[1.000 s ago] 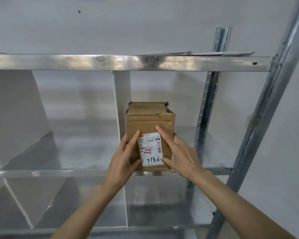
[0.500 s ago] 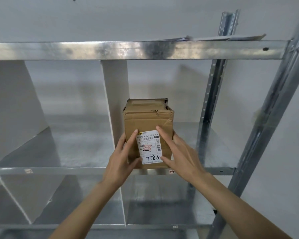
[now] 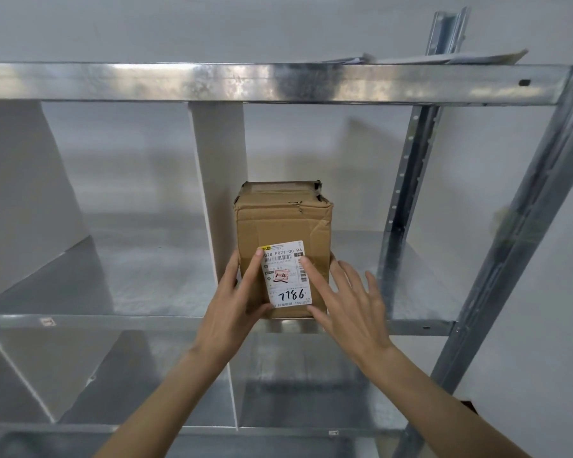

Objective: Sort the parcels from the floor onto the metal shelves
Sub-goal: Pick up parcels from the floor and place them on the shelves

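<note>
Brown cardboard meets both sets of straight fingers: the left hand lies flat against the front and left edge of the parcel, its forefinger reaching onto the white label, while the right hand is spread, its forefinger on the label's right side and its thumb at the box's lower front corner. Neither hand curls round the box. The parcel stands upright at the front edge of the middle metal shelf, just right of a white divider, in the right-hand compartment. The label bears a handwritten 7786. Above, flat paper lies on the top shelf. A steel upright slants on the right.
</note>
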Tool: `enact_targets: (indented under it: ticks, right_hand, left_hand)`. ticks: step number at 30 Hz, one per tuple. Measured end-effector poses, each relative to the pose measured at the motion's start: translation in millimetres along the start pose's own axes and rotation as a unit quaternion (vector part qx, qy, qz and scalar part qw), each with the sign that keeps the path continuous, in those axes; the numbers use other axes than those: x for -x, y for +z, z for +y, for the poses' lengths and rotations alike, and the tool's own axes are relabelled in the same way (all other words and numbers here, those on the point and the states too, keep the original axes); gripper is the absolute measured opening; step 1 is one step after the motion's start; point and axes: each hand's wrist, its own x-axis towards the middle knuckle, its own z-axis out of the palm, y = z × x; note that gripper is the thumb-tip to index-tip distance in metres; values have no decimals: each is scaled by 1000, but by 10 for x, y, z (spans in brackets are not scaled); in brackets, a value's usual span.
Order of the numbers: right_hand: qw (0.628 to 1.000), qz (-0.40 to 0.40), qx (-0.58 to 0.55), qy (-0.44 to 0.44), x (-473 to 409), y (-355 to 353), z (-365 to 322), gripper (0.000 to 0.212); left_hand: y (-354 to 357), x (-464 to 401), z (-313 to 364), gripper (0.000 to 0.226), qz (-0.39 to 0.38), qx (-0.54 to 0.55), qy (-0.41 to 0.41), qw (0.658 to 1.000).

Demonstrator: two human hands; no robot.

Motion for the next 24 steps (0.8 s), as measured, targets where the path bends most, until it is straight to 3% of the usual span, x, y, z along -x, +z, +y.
enact_targets:
  ticks: [24]
  right_hand:
    - [1000, -4, 3, 18, -195, 242, 28, 106]
  left_hand:
    - [238, -225, -38, 120, 11, 22, -38, 999]
